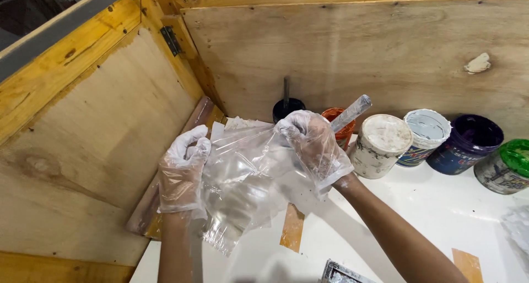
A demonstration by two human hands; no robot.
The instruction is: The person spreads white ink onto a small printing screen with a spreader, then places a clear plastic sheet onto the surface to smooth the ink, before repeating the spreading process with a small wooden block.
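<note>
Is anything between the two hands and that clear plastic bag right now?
Nothing visible. The gloved left hand and gloved right hand both grip the clear plastic bag directly, above the white table, clear of the paint tubs.

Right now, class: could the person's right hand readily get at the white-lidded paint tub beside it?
Probably yes, once freed. The right hand is gripping the clear plastic bag with the left hand, but the white-lidded tub stands close by on the white table, with nothing between.
</note>
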